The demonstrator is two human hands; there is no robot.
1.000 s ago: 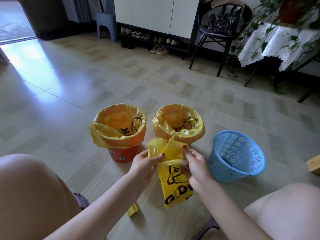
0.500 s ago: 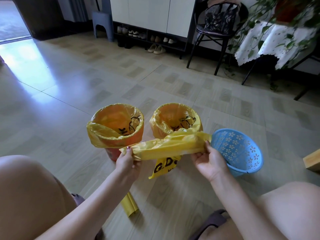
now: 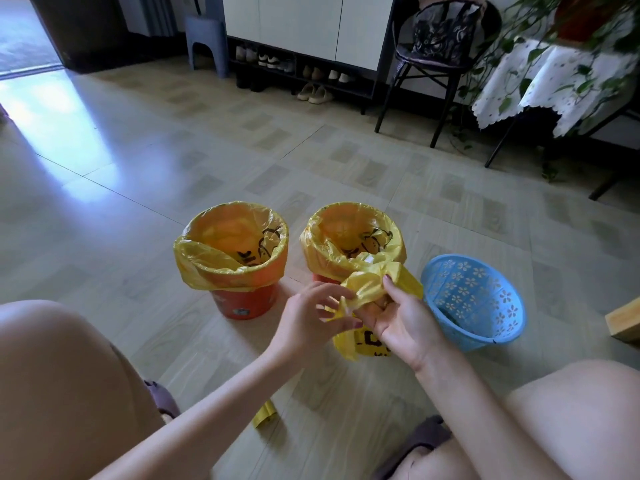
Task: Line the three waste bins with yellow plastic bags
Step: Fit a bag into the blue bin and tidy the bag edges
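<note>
Two orange bins stand on the floor, the left bin (image 3: 244, 303) and the middle bin (image 3: 320, 277), each with a yellow bag folded over its rim. To their right a blue perforated bin (image 3: 472, 299) leans toward me with no bag in it. I hold a loose yellow bag (image 3: 367, 289) with black print, bunched up in front of the middle bin. My right hand (image 3: 403, 317) grips the bunched plastic. My left hand (image 3: 311, 315) pinches its edge with the other fingers spread.
A folded yellow bag roll (image 3: 265, 414) lies on the floor between my knees. A wooden block (image 3: 625, 320) sits at the right edge. Behind stand a black chair (image 3: 436, 64), a shoe rack (image 3: 301, 71), a clothed plant table (image 3: 554, 77) and a grey stool (image 3: 204, 43).
The bag was stretched wide between both hands half a second ago. Now my hands have come together and the bag is bunched in front of the middle bin.
</note>
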